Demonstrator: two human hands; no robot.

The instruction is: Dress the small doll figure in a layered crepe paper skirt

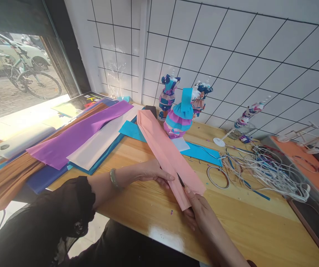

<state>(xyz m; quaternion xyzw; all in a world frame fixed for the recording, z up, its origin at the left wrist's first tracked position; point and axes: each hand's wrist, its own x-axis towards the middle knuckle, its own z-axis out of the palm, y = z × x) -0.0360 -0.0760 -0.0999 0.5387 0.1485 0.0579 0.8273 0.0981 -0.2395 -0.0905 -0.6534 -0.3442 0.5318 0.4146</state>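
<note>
A long folded strip of pink crepe paper lies across the wooden table, running from the back towards me. My left hand, with a green bangle on its wrist, is closed on the strip's left edge near its close end. My right hand is closed round a pair of dark scissors. Their blade is inside the pink strip, just to the right of my left fingers. The scissor handles are mostly hidden under my right hand.
Purple, white, blue and brown paper sheets are stacked at the left. Three paper-dressed dolls stand at the back by the tiled wall. A tape ring and a tangle of white ribbon lie to the right. An orange tray sits at far right.
</note>
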